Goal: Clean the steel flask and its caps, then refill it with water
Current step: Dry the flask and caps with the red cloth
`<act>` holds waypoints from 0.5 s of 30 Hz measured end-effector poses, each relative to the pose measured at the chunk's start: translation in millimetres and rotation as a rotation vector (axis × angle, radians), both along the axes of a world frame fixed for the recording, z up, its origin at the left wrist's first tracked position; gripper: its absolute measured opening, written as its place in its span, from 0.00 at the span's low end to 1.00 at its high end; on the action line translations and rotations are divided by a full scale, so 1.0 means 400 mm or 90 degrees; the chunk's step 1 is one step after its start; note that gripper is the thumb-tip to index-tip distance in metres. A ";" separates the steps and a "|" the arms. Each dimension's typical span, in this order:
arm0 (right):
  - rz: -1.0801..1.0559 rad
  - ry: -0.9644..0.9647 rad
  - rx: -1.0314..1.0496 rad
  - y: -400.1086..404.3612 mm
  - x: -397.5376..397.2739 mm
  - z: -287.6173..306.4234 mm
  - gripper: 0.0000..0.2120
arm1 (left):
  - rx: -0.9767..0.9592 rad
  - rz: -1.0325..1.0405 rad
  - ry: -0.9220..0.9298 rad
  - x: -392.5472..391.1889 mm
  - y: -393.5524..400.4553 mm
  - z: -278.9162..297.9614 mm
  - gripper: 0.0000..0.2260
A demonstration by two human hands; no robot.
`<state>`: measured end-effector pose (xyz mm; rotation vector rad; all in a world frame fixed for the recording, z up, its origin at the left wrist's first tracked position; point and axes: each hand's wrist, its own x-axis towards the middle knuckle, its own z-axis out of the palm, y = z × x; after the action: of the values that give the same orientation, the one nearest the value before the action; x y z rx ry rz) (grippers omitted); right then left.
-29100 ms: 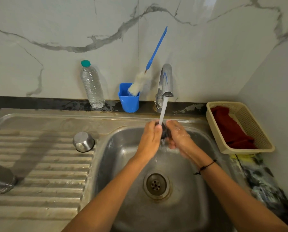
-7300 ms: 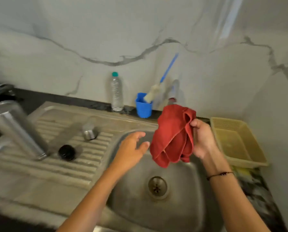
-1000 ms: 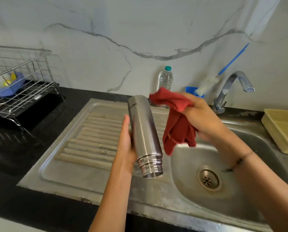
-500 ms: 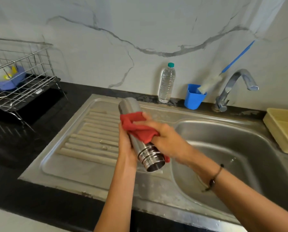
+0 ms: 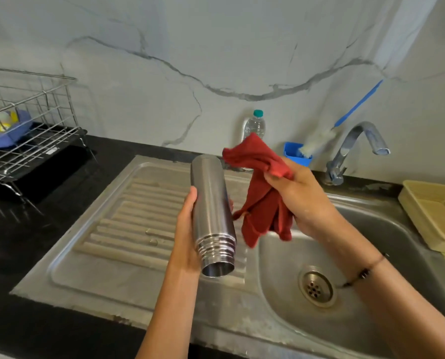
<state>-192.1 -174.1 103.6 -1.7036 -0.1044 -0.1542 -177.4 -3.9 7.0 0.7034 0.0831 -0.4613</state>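
The left hand [image 5: 187, 229] has its grip clamped round the steel flask [image 5: 212, 211], held above the ribbed drainboard [image 5: 128, 224] with its open threaded mouth tilted down toward the person. The right hand [image 5: 301, 200], just beside it over the sink basin [image 5: 371, 320], pinches a bunched red cloth [image 5: 260, 193], which hangs apart from the flask. No cap is in view.

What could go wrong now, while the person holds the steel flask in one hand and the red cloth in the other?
1. The left hand alone grips the smooth steel flask, tilted with its open mouth downward; it might slip onto the draining board.
2. The red cloth in the right hand hangs loose over the sink and may drop in.
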 end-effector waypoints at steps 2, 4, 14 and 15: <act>0.010 -0.020 -0.044 0.017 0.049 0.007 0.16 | 0.041 0.011 0.000 -0.001 -0.002 0.005 0.33; 0.030 -0.017 -0.052 0.042 0.089 0.008 0.15 | 0.082 0.037 0.018 0.007 -0.001 0.013 0.30; 0.184 0.051 0.024 0.140 0.070 -0.072 0.15 | 0.119 0.070 0.054 0.020 0.012 0.050 0.22; 0.208 0.045 0.005 0.142 0.053 -0.075 0.16 | 0.110 0.106 0.053 0.021 0.013 0.048 0.22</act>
<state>-170.9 -117.2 73.4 -1.6576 -0.3260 0.1486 -169.0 1.1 26.1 0.8398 0.2602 -0.3259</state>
